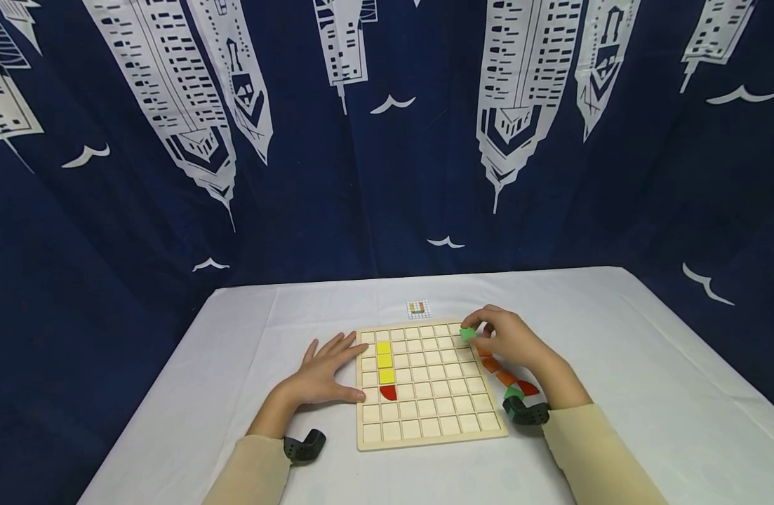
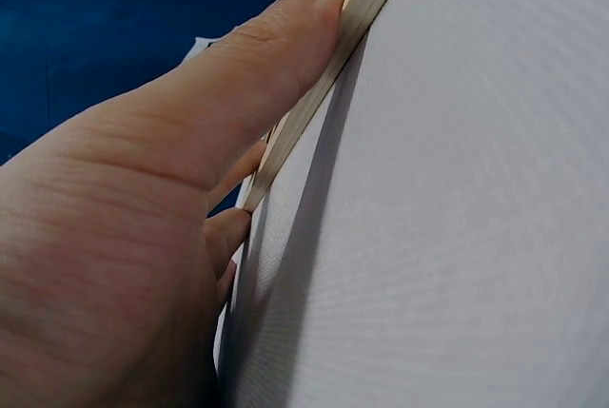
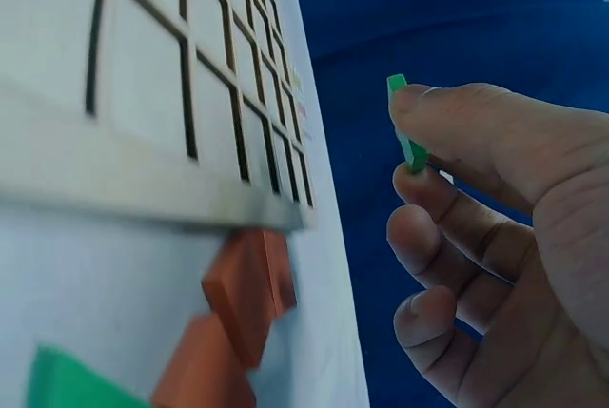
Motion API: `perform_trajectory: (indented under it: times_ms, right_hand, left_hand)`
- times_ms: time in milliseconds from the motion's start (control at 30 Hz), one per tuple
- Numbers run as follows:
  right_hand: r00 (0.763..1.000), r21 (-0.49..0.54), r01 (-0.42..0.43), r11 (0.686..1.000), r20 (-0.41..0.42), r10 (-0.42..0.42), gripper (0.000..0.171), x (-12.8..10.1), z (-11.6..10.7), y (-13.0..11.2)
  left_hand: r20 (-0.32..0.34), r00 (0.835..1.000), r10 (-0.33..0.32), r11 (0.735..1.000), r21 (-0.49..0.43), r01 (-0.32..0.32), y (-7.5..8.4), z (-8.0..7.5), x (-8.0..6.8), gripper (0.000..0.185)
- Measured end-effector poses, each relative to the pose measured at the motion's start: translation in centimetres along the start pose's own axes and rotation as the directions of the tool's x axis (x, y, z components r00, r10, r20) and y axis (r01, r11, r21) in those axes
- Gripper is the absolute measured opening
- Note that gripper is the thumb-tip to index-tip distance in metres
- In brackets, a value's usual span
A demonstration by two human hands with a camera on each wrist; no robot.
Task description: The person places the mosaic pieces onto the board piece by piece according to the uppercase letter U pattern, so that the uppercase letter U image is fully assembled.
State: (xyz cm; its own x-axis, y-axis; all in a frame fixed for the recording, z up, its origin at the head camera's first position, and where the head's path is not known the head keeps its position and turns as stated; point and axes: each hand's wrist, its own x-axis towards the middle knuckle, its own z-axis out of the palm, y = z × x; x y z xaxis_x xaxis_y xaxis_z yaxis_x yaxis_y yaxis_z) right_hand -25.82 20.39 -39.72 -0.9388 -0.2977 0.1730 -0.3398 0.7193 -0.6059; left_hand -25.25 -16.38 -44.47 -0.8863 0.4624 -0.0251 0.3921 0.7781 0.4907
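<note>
A wooden grid board (image 1: pixel 432 408) lies on the table. My left hand (image 1: pixel 318 375) rests at its left edge with fingers spread and thumb against the side; the left wrist view shows the thumb (image 2: pixel 276 42) touching the rim. Thumb and forefinger of my right hand (image 1: pixel 513 340) pinch a green tile (image 1: pixel 467 334) over the board's far right corner. In the right wrist view this green tile (image 3: pixel 416 154) is held clear of the board, turned edge-on. One column of the grid holds several yellow tiles (image 1: pixel 384 360) with a red rounded piece (image 1: pixel 389 393) below them.
Along the board's right side lie several orange tiles (image 1: pixel 506 378), another red rounded piece (image 1: pixel 528 388) and green pieces (image 1: pixel 513 393), partly hidden by the right wrist camera. A small card with a coloured grid pattern (image 1: pixel 418 309) lies beyond the board. A dark blue curtain (image 1: pixel 336 231) hangs behind the white-covered table.
</note>
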Motion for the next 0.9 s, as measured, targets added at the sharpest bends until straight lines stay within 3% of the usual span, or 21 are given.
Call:
perform_trajectory:
  times_ms: [400,900]
  right_hand:
    - [0.994,-0.014,0.107,0.994,0.016,-0.107,0.023,0.1,1.2,-2.2]
    - [0.989,-0.050,0.139,0.989,0.057,-0.136,0.025,0.2,3.1,-4.4]
  left_hand:
    - [0.001,1.000,0.003,1.000,-0.005,-0.003,0.1,-0.1,-0.1,0.097]
    - [0.006,1.000,0.008,1.000,-0.005,-0.008,0.2,-0.1,-0.1,0.095]
